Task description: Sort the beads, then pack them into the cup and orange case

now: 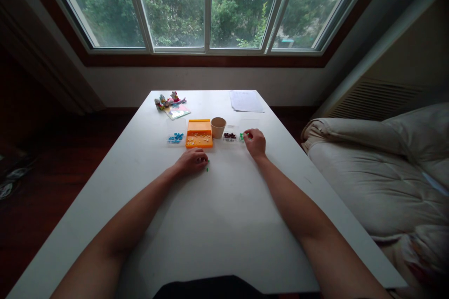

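My left hand (192, 161) rests on the white table, its fingers curled together. A small green piece (208, 161) shows at its fingertips, and a loose green piece (207, 169) lies just below on the tabletop. My right hand (257, 144) is over a clear plastic box at the right, with thumb and fingers pinched at the green pieces (242, 136). What those fingers hold is hidden. Beyond my left hand stands an open orange box (199, 122) with small yellowish pieces in its front part.
A brown paper cup (218, 127) stands beside the orange box. Dark brown pieces (229, 136) and blue pieces (176, 138) sit in clear boxes. Farther back are small figurines (164, 102), a card (178, 111) and white papers (246, 101). A beige sofa (372, 173) flanks the table's right.
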